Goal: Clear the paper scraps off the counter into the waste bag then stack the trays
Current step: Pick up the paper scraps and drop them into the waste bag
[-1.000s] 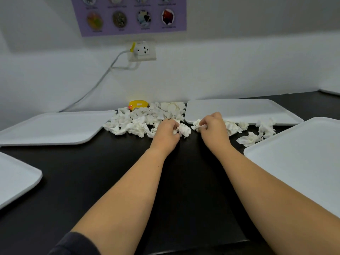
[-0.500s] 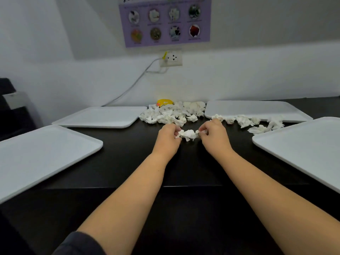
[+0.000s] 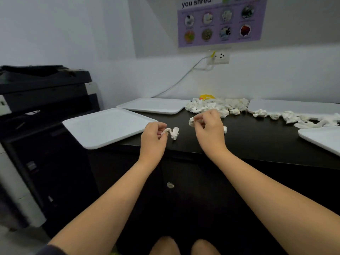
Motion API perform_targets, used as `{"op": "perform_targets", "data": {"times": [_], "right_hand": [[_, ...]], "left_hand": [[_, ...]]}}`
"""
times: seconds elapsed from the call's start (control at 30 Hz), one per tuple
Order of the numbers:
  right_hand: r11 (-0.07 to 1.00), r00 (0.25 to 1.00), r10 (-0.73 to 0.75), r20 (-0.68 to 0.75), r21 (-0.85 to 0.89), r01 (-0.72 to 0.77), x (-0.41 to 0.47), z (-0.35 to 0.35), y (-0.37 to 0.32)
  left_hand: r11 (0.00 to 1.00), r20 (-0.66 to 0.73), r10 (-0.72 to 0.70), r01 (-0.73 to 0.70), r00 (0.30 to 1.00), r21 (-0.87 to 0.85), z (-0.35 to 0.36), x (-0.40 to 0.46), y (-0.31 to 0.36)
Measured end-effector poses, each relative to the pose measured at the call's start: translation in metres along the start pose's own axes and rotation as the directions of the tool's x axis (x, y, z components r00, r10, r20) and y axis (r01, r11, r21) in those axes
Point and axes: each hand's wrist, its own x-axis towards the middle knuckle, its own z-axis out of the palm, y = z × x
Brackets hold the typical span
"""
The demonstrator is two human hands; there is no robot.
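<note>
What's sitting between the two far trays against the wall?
In the head view, a heap of paper scraps fills the gap between the far-left tray and far-right tray, with a yellow object behind it.

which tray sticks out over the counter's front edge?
The near-left tray, beside the left hand: its front corner overhangs the counter edge next to the printer. The far-left tray and far-right tray sit at the back, by the wall.

Your right hand (image 3: pixel 208 126) hides most of the paper scrap (image 3: pixel 192 121) it pinches. The right-side trays (image 3: pixel 320 138) and scrap trail (image 3: pixel 301 119) run off the frame's right edge. The poster (image 3: pixel 220 21) is cropped at the top, its small icons too blurred to identify. The copier (image 3: pixel 36 107) is cut off at left.
</note>
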Motion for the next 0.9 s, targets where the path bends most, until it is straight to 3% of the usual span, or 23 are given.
{"op": "perform_targets", "data": {"times": [0.23, 0.4, 0.6, 0.83, 0.9], "right_hand": [[0.972, 0.974, -0.081, 0.212, 0.233, 0.030, -0.051, 0.083, -0.067], [0.959, 0.896, -0.103, 0.432, 0.281, -0.026, -0.114, 0.145, -0.092], [0.971, 0.690, -0.086, 0.719, 0.215, -0.103, -0.200, 0.214, -0.097], [0.975, 0.372, 0.098, 0.923, -0.014, -0.221, -0.275, 0.282, -0.097], [0.971, 0.312, 0.134, 0.940, -0.062, -0.232, -0.290, 0.295, -0.097]], "left_hand": [[0.995, -0.109, -0.095, 0.099, 0.989, 0.028, -0.088, -0.050, -0.041], [0.966, -0.101, -0.219, 0.230, 0.970, 0.119, -0.139, -0.114, -0.099], [0.851, -0.172, -0.464, 0.491, 0.869, 0.188, -0.184, -0.190, -0.182], [0.604, -0.207, -0.749, 0.777, 0.629, 0.178, -0.218, -0.275, -0.264], [0.550, -0.222, -0.785, 0.815, 0.579, 0.183, -0.227, -0.290, -0.280]]}}
